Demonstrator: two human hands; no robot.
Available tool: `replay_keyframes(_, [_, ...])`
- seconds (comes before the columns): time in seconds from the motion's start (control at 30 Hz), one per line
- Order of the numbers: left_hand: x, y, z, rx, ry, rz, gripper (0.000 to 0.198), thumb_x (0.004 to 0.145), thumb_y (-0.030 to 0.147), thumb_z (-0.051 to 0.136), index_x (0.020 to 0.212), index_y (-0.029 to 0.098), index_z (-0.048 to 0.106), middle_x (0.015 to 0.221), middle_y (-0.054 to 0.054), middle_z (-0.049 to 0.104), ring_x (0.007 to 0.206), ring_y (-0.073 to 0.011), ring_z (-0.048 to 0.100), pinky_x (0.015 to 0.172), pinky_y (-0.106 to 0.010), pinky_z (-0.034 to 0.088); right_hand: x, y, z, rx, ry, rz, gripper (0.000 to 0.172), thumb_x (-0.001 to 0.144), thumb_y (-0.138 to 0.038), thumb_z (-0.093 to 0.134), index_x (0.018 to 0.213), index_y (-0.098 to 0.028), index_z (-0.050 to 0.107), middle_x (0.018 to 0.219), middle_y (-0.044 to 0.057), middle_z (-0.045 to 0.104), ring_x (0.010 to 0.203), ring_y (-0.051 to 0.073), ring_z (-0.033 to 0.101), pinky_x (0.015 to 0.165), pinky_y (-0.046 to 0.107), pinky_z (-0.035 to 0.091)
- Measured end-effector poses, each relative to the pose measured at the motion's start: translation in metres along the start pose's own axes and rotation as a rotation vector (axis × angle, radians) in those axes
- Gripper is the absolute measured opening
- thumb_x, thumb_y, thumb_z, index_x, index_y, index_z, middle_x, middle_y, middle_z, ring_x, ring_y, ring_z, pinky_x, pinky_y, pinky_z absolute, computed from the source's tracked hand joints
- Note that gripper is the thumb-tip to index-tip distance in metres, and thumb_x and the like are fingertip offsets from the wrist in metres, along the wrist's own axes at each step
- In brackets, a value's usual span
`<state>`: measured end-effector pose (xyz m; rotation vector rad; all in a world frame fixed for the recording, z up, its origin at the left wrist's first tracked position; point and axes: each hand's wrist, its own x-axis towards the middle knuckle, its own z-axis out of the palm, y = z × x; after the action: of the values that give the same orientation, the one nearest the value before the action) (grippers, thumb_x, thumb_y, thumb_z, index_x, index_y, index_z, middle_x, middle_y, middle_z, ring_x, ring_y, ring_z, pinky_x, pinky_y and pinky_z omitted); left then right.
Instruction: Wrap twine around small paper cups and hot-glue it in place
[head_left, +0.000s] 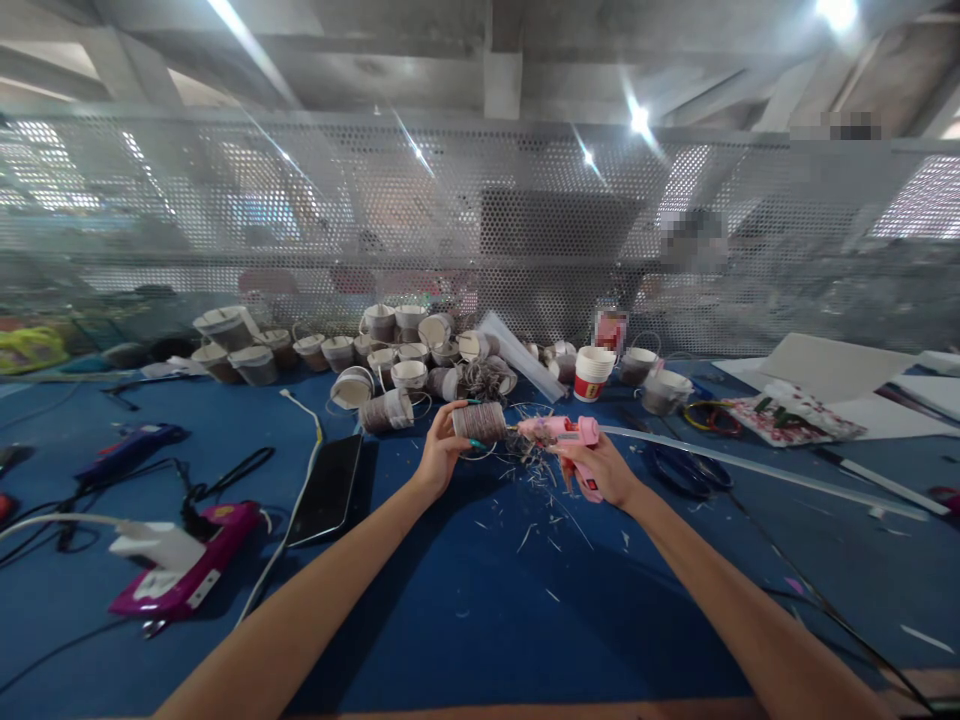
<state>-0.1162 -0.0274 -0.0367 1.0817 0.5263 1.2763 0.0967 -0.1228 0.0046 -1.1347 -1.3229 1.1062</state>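
Observation:
My left hand is closed round a paper cup wrapped in brown twine, held on its side above the blue table. My right hand grips a pink glue gun, its nozzle pointing left and almost touching the cup's side. A long clear glue stick sticks out of the gun's back toward the right. Twine scraps and small white bits lie on the table under my hands.
A heap of twine-wrapped cups runs along the back by a perforated metal screen. A stack of plain cups stands right of it. A black phone, a magenta glue gun, a purple one and cables lie left. Papers lie right.

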Motion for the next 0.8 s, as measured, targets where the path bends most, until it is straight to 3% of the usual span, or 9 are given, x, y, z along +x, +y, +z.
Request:
replay_keyframes(0.47, [0.000, 0.001, 0.000, 0.012, 0.020, -0.007, 0.054, 0.047, 0.002, 0.050, 0.097, 0.021, 0.055, 0.085, -0.001, 0.058, 0.075, -0.0156, 0.054, 0.061, -0.025, 0.045, 0.002, 0.004, -0.003, -0.015, 0.017, 0.002, 0.028, 0.066, -0.032, 0.061, 0.046, -0.017, 0.051, 0.041, -0.002, 0.050, 0.037, 0.010, 0.048, 0.039, 0.022, 0.041])
replay_keyframes(0.63, [-0.001, 0.002, 0.001, 0.014, 0.009, -0.021, 0.053, 0.047, 0.002, 0.051, 0.097, 0.021, 0.055, 0.088, -0.001, 0.058, 0.075, -0.0155, 0.054, 0.058, -0.024, 0.044, 0.001, 0.007, -0.003, 0.051, -0.010, 0.046, 0.027, 0.068, -0.037, 0.055, 0.051, -0.015, 0.053, 0.043, 0.002, 0.056, 0.025, 0.008, 0.038, 0.025, 0.021, 0.026])
replay_keyframes(0.8, [-0.001, 0.002, 0.002, 0.008, 0.004, -0.025, 0.055, 0.047, 0.001, 0.051, 0.098, 0.022, 0.055, 0.087, -0.001, 0.058, 0.074, -0.0156, 0.053, 0.055, -0.023, 0.044, 0.003, 0.009, -0.016, 0.021, 0.117, -0.092, 0.026, 0.071, -0.040, 0.049, 0.065, -0.016, 0.056, 0.041, -0.002, 0.050, 0.026, 0.008, 0.033, 0.028, 0.023, 0.025])
